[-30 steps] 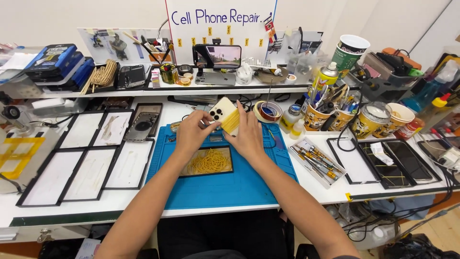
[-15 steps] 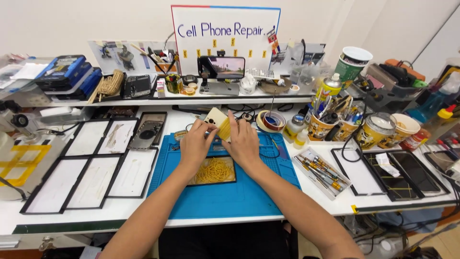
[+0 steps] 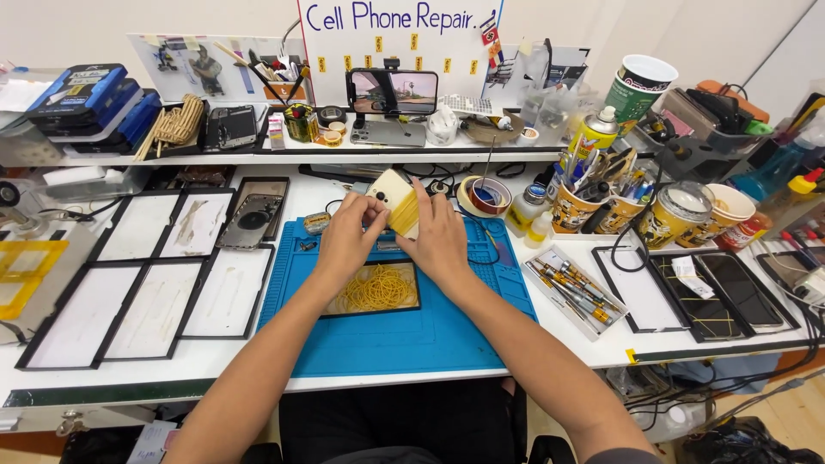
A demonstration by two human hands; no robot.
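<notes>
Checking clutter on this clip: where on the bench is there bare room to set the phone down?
Bare room: the blue mat below the tray of yellow rubber bands, and its right part toward the box of tools. Crowded: the shelf, the cups at right, and the framed panels at left. Both hands hold the phone.

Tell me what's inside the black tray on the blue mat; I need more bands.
The black tray holds a loose heap of yellow rubber bands. Its upper edge is hidden behind both hands, left and right.
</notes>
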